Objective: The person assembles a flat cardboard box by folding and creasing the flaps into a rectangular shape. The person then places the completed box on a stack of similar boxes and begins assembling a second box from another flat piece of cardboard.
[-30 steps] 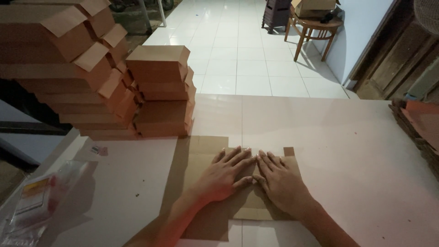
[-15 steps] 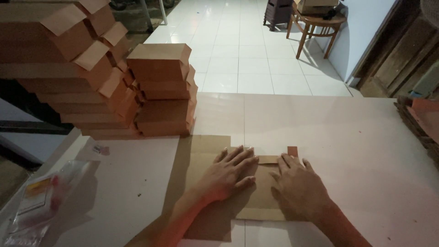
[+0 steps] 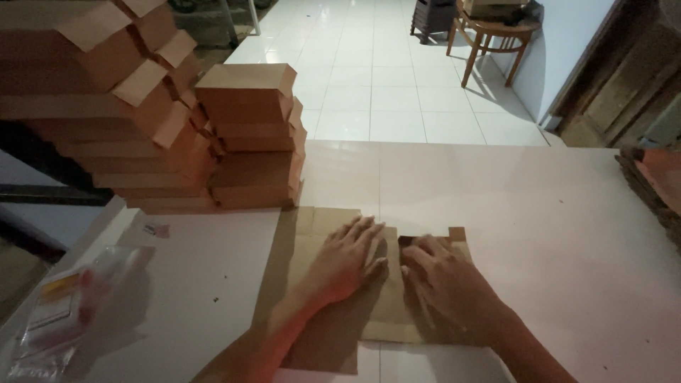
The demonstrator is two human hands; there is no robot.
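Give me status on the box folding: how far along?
Done: folded boxes stacked at the table's far left. In hand: left hand pins a flat cardboard blank while right hand works its far-edge flap. Left: this blank is mostly unfolded; more cardboard waits at right.

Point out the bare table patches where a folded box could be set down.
Bare: the table right of the right hand, up to the far edge. Crowded: box stacks far left, plastic bag near left, flat cardboard under the left hand.
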